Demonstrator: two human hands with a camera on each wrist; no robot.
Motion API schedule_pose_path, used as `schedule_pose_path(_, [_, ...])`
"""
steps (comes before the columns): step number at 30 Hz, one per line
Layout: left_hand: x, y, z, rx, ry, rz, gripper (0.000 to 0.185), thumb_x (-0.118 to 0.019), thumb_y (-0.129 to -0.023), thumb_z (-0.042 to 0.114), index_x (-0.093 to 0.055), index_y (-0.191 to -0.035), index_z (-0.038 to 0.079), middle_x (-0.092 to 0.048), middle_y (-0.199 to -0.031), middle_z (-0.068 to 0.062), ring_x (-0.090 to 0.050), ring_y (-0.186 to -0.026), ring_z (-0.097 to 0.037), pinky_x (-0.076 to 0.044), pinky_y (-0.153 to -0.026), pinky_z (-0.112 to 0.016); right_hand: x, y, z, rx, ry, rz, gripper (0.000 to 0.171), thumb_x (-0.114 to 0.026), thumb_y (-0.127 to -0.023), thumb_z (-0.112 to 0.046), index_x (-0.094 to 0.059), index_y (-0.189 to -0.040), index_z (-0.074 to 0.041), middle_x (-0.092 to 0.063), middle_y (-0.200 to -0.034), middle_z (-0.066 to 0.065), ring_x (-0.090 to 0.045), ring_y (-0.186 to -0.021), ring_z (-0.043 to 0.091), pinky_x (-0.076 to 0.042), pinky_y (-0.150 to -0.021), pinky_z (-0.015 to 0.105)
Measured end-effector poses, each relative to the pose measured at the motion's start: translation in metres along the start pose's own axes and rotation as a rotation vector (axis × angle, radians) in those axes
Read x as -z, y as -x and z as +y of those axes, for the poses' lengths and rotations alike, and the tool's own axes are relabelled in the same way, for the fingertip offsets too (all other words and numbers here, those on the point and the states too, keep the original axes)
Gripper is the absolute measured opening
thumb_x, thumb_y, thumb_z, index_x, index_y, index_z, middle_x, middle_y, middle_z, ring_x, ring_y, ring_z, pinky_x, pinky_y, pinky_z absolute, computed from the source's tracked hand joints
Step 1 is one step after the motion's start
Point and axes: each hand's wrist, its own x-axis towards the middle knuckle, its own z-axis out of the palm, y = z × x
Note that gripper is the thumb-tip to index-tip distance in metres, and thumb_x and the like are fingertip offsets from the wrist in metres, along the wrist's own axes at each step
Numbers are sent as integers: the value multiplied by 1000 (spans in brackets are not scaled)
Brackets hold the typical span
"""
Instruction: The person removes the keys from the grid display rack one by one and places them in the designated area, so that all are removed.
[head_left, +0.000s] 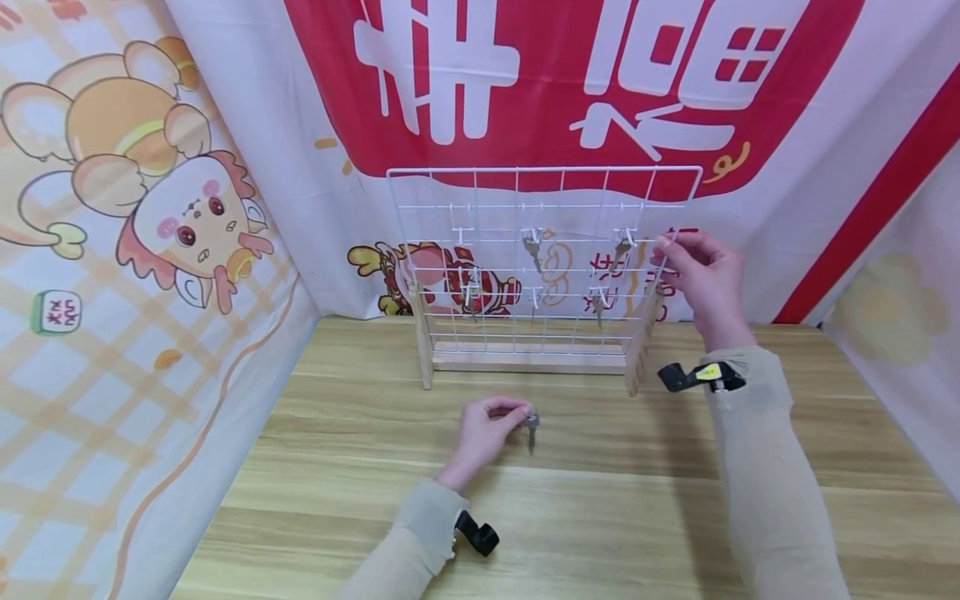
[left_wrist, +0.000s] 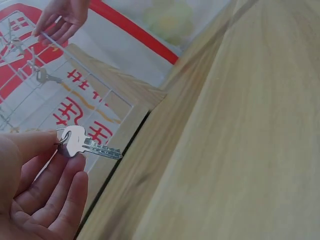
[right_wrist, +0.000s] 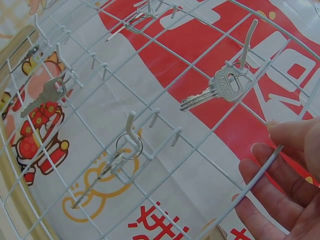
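— What has the left hand (head_left: 486, 427) got hold of down there?

— A silver key (left_wrist: 82, 143) on a small ring. Thumb and forefinger pinch it by the head, the other fingers loosely curled beneath, and the blade sticks out away from the palm. It sits low over the wooden table (head_left: 600, 500), a little in front of the rack.

— And the rack?

— A white wire grid (head_left: 540, 258) standing upright in a wooden base (head_left: 528, 357), set against the printed backdrop (head_left: 570, 83). Little white hooks jut from the wires, and several already carry keys.

— Which ones can you make out?

— From the right wrist view, one hanging key (right_wrist: 215, 92) high near the right edge, a second key (right_wrist: 107, 172) dangling by its ring from a hook in the middle, and a third key (right_wrist: 42, 97) over to the left.

— What about the right hand (head_left: 701, 275)?

— It is up at the right-hand edge of the grid, fingers curled around the outer wire, thumb on the other side, gripping the frame.

— Are the two hands close?

— No, well apart: one at the rack's edge, one down over the table.
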Motion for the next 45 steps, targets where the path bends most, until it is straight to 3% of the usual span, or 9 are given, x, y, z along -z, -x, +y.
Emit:
schedule_pose_path(10, [-27,-3,-1,74,41,-84,11,-78,-91,10,-78,-101,5,-75,-92,-4,-72,-84,-17,-61,-79,-35,1,-2,2,11,-40,-10,57,-82,-80,-45,-71,-127,-14,-67,-121,9,-67,-106,21,-57,-80,22])
schedule_pose_path(19, [-59,-9,-1,73,-18,-142,8,-78,-91,10,-78,-98,6,-74,-86,1,-72,-76,-15,-61,-72,-30,1,-2,1,3,-48,-11,56,-83,-80,-44,-72,-126,-14,-67,-121,9,-67,-107,21,-57,-81,24])
schedule_pose_path(26, [-76,-13,-5,14,-120,-155,6,-79,-90,11,-80,-93,6,-73,-77,5,-70,-68,-10,-59,-63,-24,1,-2,0,-14,-51,-8,55,-83,-80,-44,-72,-126,-16,-67,-122,7,-66,-108,20,-57,-80,22])
schedule_pose_path(31, [-80,-15,-4,-16,-211,-154,5,-80,-90,14,-80,-92,9,-72,-76,9,-68,-67,-7,-56,-61,-21,2,-3,0,-19,-54,-9,55,-83,-79,-44,-72,-126,-16,-67,-122,7,-66,-109,20,-57,-80,23])
schedule_pose_path(39, [-78,-15,2,-31,-354,-147,4,-82,-88,20,-80,-92,18,-71,-85,15,-61,-79,-1,-52,-77,-25,2,-2,0,-21,-64,-13,55,-83,-80,-43,-71,-126,-16,-67,-122,7,-65,-109,20,-57,-81,23])
schedule_pose_path(45, [-74,-16,5,-73,-410,-120,5,-82,-88,18,-81,-90,14,-73,-83,12,-63,-80,-2,-52,-76,-24,1,-2,-1,-23,-71,-13,53,-83,-80,-43,-72,-125,-17,-67,-122,7,-66,-109,19,-57,-81,22])
